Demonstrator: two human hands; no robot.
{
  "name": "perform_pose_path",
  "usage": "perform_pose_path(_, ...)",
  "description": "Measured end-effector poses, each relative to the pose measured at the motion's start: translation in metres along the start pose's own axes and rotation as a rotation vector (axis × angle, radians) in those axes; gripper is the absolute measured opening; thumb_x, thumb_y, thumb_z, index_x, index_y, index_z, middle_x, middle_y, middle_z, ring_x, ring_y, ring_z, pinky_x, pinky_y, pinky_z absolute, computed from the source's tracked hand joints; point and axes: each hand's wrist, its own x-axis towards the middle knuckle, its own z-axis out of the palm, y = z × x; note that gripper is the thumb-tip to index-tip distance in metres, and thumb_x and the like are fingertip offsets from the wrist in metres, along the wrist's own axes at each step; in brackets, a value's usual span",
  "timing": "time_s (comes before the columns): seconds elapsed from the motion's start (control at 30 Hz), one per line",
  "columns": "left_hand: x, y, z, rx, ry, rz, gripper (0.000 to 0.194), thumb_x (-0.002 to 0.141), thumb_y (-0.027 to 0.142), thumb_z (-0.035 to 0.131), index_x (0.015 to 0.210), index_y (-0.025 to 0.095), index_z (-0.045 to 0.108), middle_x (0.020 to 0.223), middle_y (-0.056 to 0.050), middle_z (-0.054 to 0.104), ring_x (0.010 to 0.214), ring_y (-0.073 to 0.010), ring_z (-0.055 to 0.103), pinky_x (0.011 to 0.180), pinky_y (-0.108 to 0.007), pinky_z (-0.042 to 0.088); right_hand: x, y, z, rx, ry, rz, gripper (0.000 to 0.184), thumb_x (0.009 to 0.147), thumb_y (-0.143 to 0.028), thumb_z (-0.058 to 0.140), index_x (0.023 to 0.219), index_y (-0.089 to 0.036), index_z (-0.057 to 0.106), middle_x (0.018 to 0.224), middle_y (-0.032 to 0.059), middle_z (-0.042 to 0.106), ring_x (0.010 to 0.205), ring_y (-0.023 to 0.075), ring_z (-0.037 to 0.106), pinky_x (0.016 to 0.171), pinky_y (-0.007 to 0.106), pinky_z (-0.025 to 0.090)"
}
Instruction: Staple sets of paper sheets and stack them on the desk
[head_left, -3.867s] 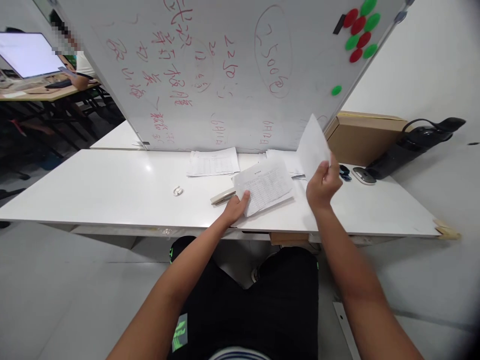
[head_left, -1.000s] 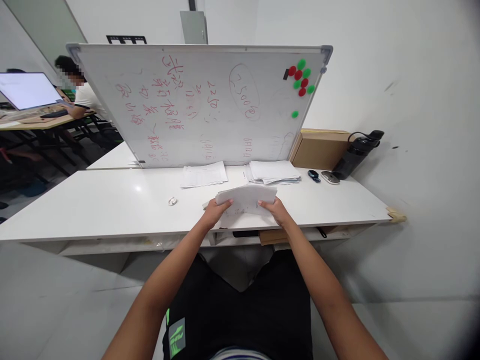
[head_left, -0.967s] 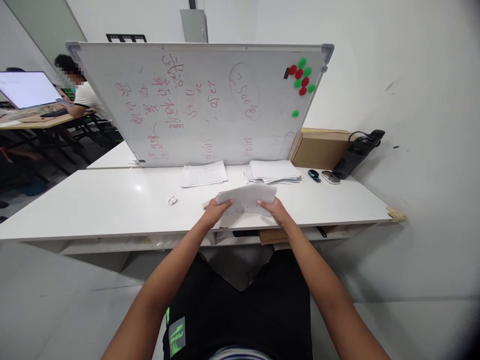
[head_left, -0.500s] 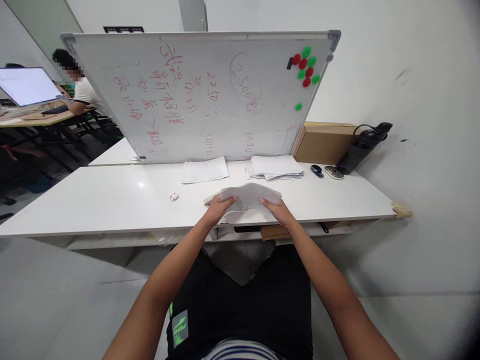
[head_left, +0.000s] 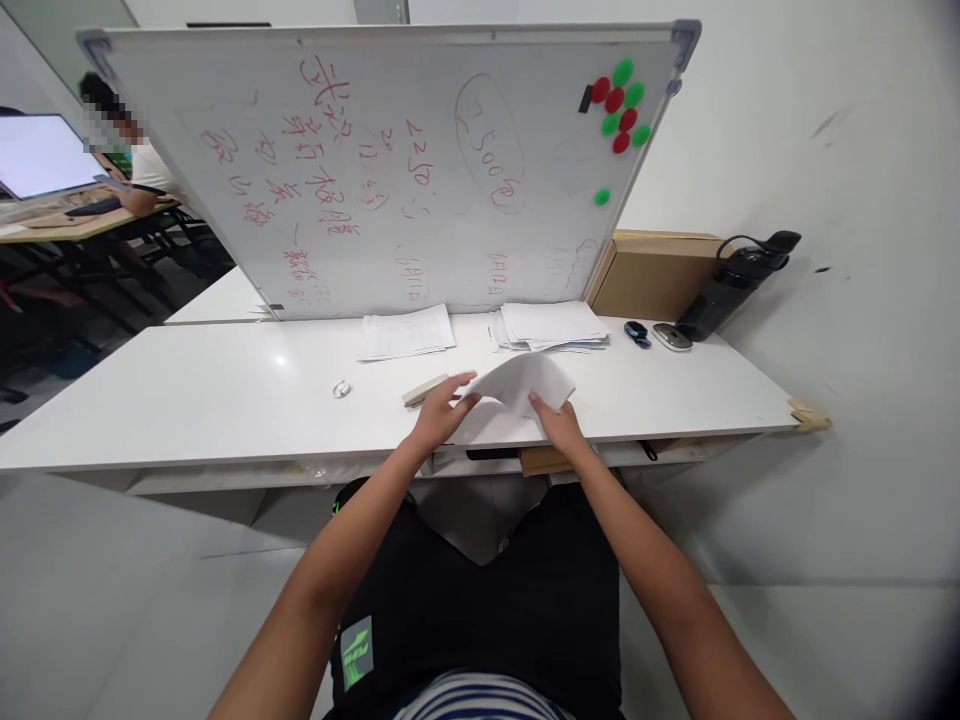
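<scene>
Printed paper sheets [head_left: 521, 380] are bowed upward just above the desk near its front edge. My right hand [head_left: 559, 420] grips their right side, thumb on top. At the left edge, my left hand [head_left: 441, 412] has thumb and fingers apart around the sheets' corner and does not pinch it. Right beside the left hand lies a pale stapler [head_left: 424, 390], partly hidden by the fingers. Behind the sheets rests a thick pile of papers [head_left: 555, 325]. A thinner pile of papers [head_left: 407, 333] is to its left.
A whiteboard [head_left: 375, 180] with red writing and magnets stands along the desk's back. A cardboard box [head_left: 652, 280], black bottle [head_left: 739, 285], computer mouse [head_left: 672, 337] and dark watch [head_left: 637, 334] are at right. A small white ring-shaped item [head_left: 341, 389] lies left. Another person [head_left: 154, 175] sits far left.
Earlier my right hand raised one sheet while the left held the others. Both hands then gripped the sheets' sides. Now my left fingers have come apart, and the sheets lean right.
</scene>
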Motion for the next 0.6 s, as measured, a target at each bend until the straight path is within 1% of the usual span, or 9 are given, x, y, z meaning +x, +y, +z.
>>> perform_pose_path(0.07,0.008,0.003,-0.011,0.076,0.12,0.101,0.048,0.089,0.046,0.049,0.13,0.021,0.05,0.136,-0.009,0.051,0.122,-0.0226,0.048,0.094,-0.032,0.045,0.006,0.005,0.0,0.107,0.132,0.051,0.046,0.071,-0.049,0.068,0.103,-0.016,0.064,0.112,0.0139,0.068,0.105,0.0288,0.063,0.09,0.045,0.052)
perform_pose_path(0.1,0.012,0.001,-0.017,0.137,0.166,0.117,0.048,0.091,0.046,0.045,0.132,0.02,0.047,0.137,-0.009,0.049,0.125,-0.0222,0.045,0.097,-0.033,0.043,0.009,0.006,0.0,0.174,0.17,0.079,0.046,0.07,-0.048,0.07,0.103,-0.016,0.062,0.113,0.0139,0.067,0.101,0.0285,0.064,0.084,0.044,0.055)
perform_pose_path(0.13,0.017,-0.003,-0.023,0.218,0.175,0.112,0.047,0.093,0.046,0.041,0.132,0.02,0.047,0.137,-0.01,0.049,0.127,-0.0227,0.043,0.101,-0.035,0.04,0.011,0.005,0.0,0.236,0.179,0.109,0.046,0.069,-0.046,0.071,0.103,-0.016,0.062,0.113,0.0135,0.067,0.097,0.0279,0.066,0.077,0.042,0.058)
perform_pose_path(0.17,0.022,-0.01,-0.029,0.319,0.147,0.094,0.045,0.094,0.045,0.04,0.13,0.02,0.049,0.135,-0.01,0.051,0.128,-0.0242,0.041,0.105,-0.038,0.035,0.012,0.003,-0.001,0.283,0.16,0.143,0.046,0.068,-0.044,0.071,0.103,-0.016,0.061,0.113,0.0129,0.067,0.093,0.0272,0.067,0.07,0.04,0.059)
perform_pose_path(0.27,0.03,-0.041,-0.043,0.645,-0.07,0.008,0.048,0.084,0.05,0.056,0.121,0.02,0.057,0.137,-0.011,0.049,0.136,-0.0347,0.027,0.108,-0.049,0.027,0.014,-0.008,-0.009,0.298,-0.002,0.248,0.045,0.066,-0.039,0.075,0.102,-0.016,0.061,0.11,0.0114,0.068,0.086,0.0244,0.066,0.055,0.031,0.058)
perform_pose_path(0.33,0.03,-0.062,-0.05,0.747,-0.186,0.007,0.04,0.086,0.047,0.053,0.117,0.022,0.06,0.137,-0.008,0.051,0.136,-0.0343,0.027,0.108,-0.048,0.029,0.016,-0.017,-0.018,0.243,-0.14,0.319,0.045,0.065,-0.036,0.077,0.103,-0.017,0.062,0.111,0.0096,0.067,0.089,0.0223,0.065,0.054,0.026,0.056)
perform_pose_path(0.4,0.026,-0.077,-0.057,0.767,-0.222,0.01,0.037,0.09,0.045,0.047,0.119,0.025,0.059,0.135,-0.004,0.053,0.134,-0.0316,0.031,0.107,-0.044,0.03,0.019,-0.023,-0.025,0.174,-0.266,0.385,0.044,0.064,-0.034,0.078,0.102,-0.019,0.062,0.11,0.0082,0.066,0.089,0.0204,0.063,0.054,0.023,0.055)
perform_pose_path(0.47,0.022,-0.084,-0.065,0.748,-0.231,-0.007,0.039,0.09,0.046,0.044,0.122,0.026,0.056,0.134,-0.003,0.054,0.133,-0.0307,0.034,0.106,-0.043,0.031,0.023,-0.027,-0.028,0.096,-0.347,0.416,0.042,0.064,-0.033,0.078,0.099,-0.018,0.062,0.105,0.0088,0.067,0.084,0.0192,0.063,0.05,0.022,0.052)
perform_pose_path(0.6,0.023,-0.079,-0.077,0.661,-0.262,-0.07,0.055,0.087,0.059,0.044,0.13,0.025,0.05,0.141,-0.004,0.047,0.136,-0.0328,0.027,0.108,-0.045,0.028,0.029,-0.032,-0.021,-0.054,-0.435,0.422,0.043,0.062,-0.033,0.079,0.097,-0.015,0.061,0.095,0.0103,0.068,0.075,0.0186,0.062,0.046,0.022,0.048)
